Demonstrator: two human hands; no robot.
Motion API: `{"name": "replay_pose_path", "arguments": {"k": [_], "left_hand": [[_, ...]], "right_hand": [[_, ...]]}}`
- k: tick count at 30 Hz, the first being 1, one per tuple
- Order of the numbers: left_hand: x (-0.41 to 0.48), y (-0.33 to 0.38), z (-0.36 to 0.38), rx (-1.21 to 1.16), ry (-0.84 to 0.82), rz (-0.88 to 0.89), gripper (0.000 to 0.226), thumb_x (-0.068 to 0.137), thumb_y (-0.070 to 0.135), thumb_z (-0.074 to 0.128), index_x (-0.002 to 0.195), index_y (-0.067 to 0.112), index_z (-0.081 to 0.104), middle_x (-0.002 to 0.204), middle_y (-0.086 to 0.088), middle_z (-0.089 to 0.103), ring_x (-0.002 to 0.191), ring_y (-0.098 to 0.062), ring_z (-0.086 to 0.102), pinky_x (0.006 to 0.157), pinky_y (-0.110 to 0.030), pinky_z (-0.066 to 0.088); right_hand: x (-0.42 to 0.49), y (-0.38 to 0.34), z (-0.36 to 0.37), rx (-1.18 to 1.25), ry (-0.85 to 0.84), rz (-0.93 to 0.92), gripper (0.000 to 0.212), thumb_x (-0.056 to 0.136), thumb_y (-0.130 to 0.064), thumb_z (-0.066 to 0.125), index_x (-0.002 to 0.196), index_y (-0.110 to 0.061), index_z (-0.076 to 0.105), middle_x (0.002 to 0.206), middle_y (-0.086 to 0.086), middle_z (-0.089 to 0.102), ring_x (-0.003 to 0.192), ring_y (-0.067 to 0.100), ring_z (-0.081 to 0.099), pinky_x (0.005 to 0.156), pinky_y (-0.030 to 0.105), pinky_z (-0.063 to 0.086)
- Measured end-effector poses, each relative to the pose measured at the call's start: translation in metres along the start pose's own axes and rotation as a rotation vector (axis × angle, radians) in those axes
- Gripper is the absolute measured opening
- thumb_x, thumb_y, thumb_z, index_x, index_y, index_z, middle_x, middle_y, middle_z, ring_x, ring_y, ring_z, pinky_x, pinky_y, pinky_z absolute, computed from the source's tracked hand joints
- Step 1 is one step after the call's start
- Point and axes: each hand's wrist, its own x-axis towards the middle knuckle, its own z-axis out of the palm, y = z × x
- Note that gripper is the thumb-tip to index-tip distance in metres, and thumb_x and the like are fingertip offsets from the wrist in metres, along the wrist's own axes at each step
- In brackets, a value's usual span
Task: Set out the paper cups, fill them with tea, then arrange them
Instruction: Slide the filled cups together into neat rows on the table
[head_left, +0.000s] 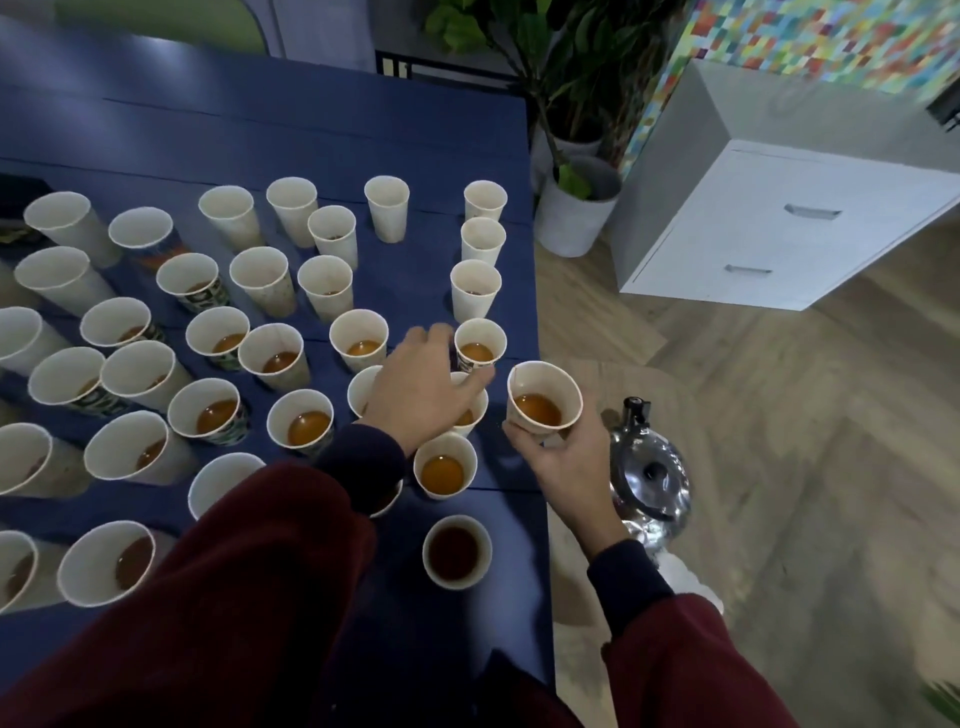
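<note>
Currently the right hand (566, 462) is grasping a paper cup (544, 405), its grip wrapping the lower wall from the near side. The cup is hanging just off the right edge of the blue tabletop (311, 130), leaning slightly and carrying amber tea well below the rim. The rim is looking a little out of round, which suggests the wall is yielding under the squeeze.

The left hand (421, 395) is reaching palm-down over the neighbouring filled cups (301, 423), fingers extended and grasping nothing visible. Whether it is touching the cup underneath cannot be told.

The step in hand is judged to be arranging. To do it well:

- Hold low on the wall with light pressure only, since a harder squeeze is likely to push tea upward.
- Level the cup before bringing it over the tabletop.
- Lower it straight down into a free spot in line with the edge column (475, 288), then release.
- Lift the left sleeve (260, 545) clear, as it is hanging close over the near cups.
- Mind the steel kettle (652, 467), which is standing low beside the tabletop under the right wrist.
</note>
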Motion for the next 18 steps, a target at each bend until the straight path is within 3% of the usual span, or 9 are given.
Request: {"name": "replay_pose_path", "arguments": {"k": [4,7,11,15,18], "left_hand": [[-0.004,-0.012,0.030,0.227,-0.185,0.033,0.081,0.081,0.060,0.071,0.139,0.014,0.039,0.131,-0.014,0.048,0.121,-0.032,0.051,0.099,-0.040,0.042],[-0.003,-0.012,0.043,0.309,-0.250,0.020,0.084,0.081,0.055,0.074,0.144,0.018,0.033,0.134,-0.014,0.047,0.120,-0.032,0.054,0.094,-0.041,0.048],[0.002,-0.010,0.048,0.323,-0.217,-0.023,0.070,0.089,0.041,0.070,0.143,0.018,0.033,0.133,-0.014,0.049,0.116,-0.032,0.058,0.091,-0.039,0.050],[0.005,-0.009,0.038,0.277,-0.156,-0.038,0.065,0.088,0.042,0.069,0.138,0.017,0.035,0.128,-0.014,0.053,0.114,-0.031,0.058,0.091,-0.039,0.049],[0.002,-0.009,0.019,0.222,-0.088,-0.044,0.062,0.086,0.041,0.070,0.132,0.017,0.038,0.123,-0.012,0.055,0.110,-0.030,0.058,0.083,-0.036,0.046]], "right_hand": [[-0.007,0.028,0.005,-0.014,-0.027,0.105,0.045,0.073,-0.023,0.088,0.107,-0.034,0.061,0.105,-0.009,0.071,0.098,0.005,0.067,0.084,0.022,0.052],[-0.006,0.042,0.011,-0.057,-0.058,0.134,0.047,0.074,-0.021,0.089,0.112,-0.022,0.061,0.106,-0.006,0.069,0.097,0.003,0.066,0.081,0.017,0.049],[-0.001,0.050,0.018,-0.068,-0.066,0.158,0.046,0.075,-0.024,0.089,0.111,-0.025,0.061,0.105,-0.009,0.069,0.095,0.000,0.064,0.078,0.012,0.047],[0.004,0.056,0.025,-0.084,-0.081,0.149,0.045,0.075,-0.026,0.088,0.112,-0.024,0.063,0.105,-0.009,0.070,0.097,0.004,0.066,0.082,0.019,0.051],[0.008,0.058,0.033,-0.091,-0.116,0.152,0.047,0.074,-0.020,0.088,0.113,-0.022,0.061,0.105,-0.010,0.069,0.096,0.000,0.064,0.080,0.013,0.049]]}}
